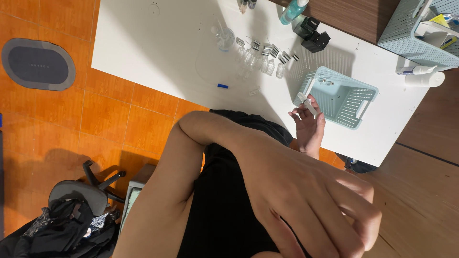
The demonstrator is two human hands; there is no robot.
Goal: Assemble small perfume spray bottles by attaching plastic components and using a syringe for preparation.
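A small clear glass vial [308,104], light, slick and likely fragile, sits pinched by its body in the far hand [308,126], beside the pale-green perforated plastic basket [340,97] on the white desk [158,52]. Which hand that is I cannot tell; the near hand [311,200] curls loosely, empty.

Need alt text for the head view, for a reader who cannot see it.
Seen from above, one hand holds a small clear vial at the rim of a pale teal perforated basket on a white table. The person's other hand is raised close to the camera. More clear vials stand in rows further along the table.
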